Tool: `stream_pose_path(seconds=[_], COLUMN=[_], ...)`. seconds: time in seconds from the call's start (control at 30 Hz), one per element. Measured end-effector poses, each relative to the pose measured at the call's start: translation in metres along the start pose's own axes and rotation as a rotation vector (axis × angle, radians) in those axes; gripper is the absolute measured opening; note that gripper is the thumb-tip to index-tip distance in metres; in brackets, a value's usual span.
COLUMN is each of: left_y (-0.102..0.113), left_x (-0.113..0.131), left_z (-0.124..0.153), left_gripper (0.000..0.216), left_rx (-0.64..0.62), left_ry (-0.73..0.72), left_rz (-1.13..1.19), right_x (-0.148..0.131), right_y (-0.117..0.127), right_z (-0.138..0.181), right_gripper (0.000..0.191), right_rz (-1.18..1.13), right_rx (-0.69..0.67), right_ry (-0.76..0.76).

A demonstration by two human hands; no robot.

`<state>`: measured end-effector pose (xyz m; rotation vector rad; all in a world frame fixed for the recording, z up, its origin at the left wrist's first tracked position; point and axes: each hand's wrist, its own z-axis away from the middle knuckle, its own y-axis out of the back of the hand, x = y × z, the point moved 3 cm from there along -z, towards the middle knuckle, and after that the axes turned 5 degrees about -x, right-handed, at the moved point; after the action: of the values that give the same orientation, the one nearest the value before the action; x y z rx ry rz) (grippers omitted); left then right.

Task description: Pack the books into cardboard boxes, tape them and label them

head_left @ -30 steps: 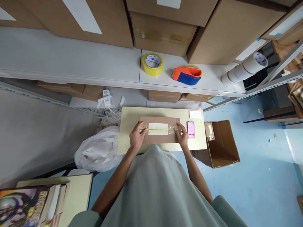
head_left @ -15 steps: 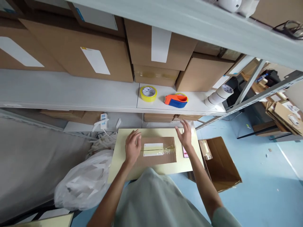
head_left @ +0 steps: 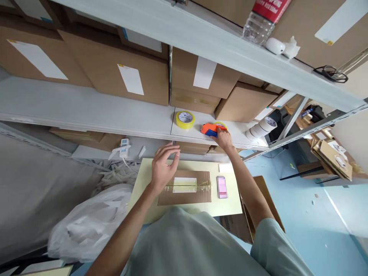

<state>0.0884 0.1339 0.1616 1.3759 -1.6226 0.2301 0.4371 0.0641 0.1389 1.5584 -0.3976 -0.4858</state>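
An orange and blue tape dispenser (head_left: 209, 129), with yellow tape behind it, sits on the shelf in front of me. My right hand (head_left: 223, 138) reaches over the shelf's edge, fingers closed around the dispenser's near end. My left hand (head_left: 165, 165) hovers above the left side of a taped cardboard box (head_left: 186, 197), fingers apart and holding nothing. The box lies flat on a pale yellow table (head_left: 230, 208), with a white label (head_left: 184, 184) and clear tape along its top seam. Left of the dispenser lies a yellow tape roll (head_left: 185, 119).
A phone (head_left: 222, 187) lies right of the box, near a small white card (head_left: 225, 168). White rolls (head_left: 261, 128) stand at the shelf's right end. An open carton (head_left: 264, 195) is on the floor at right, a white plastic bag (head_left: 89, 226) at left. An upper shelf beam (head_left: 201, 36) crosses overhead.
My right hand has gone from above the table up to the shelf and closed on the tape dispenser. My left hand stays raised over the box. The view has shifted, uncovering the phone.
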Motion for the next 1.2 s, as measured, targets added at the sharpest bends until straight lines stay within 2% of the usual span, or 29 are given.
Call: stream_pose_path(seconds=[0.1,0.27,0.37,0.5,0.67,0.73,0.9,1.03,1.1,1.2], left_y=[0.01,0.02,0.021,0.022,0.032,0.036,0.042,0.045,0.046,0.046], left_x=[-0.013,-0.035,-0.041,-0.04,-0.039,-0.044,-0.059,-0.066,-0.068,-0.075], left_z=[0.021,0.06,0.08,0.099,0.112,0.115,0.124,0.134,0.139,0.148], left_gripper=[0.02,0.021,0.024,0.031,0.048,0.045,0.022,0.027,0.033,0.039], left_rx=[-0.032,-0.096,-0.151,-0.198,-0.22,-0.259,-0.381,-0.406,-0.431,-0.491], left_ry=[0.056,0.194,0.251,0.303,0.315,0.324,0.283,0.272,0.314,0.422], left_rz=[0.061,0.162,0.229,0.301,0.384,0.411,0.468,0.517,0.559,0.635], right_x=[-0.012,-0.053,-0.079,-0.106,-0.132,-0.142,-0.161,-0.172,-0.178,-0.186], right_y=[-0.003,-0.001,0.005,0.01,0.014,0.017,0.022,0.026,0.028,0.028], right_z=[0.035,0.116,0.159,0.196,0.225,0.233,0.248,0.254,0.256,0.258], right_gripper=[0.055,0.055,0.05,0.04,0.038,0.035,0.032,0.038,0.042,0.052], right_rz=[-0.009,-0.031,-0.036,-0.006,0.018,0.026,0.092,0.067,0.052,0.046], right_rx=[0.025,0.061,0.065,0.001,-0.091,-0.137,-0.234,-0.321,-0.382,-0.515], right_ry=[0.077,0.298,0.405,0.463,0.49,0.506,0.543,0.559,0.53,0.409])
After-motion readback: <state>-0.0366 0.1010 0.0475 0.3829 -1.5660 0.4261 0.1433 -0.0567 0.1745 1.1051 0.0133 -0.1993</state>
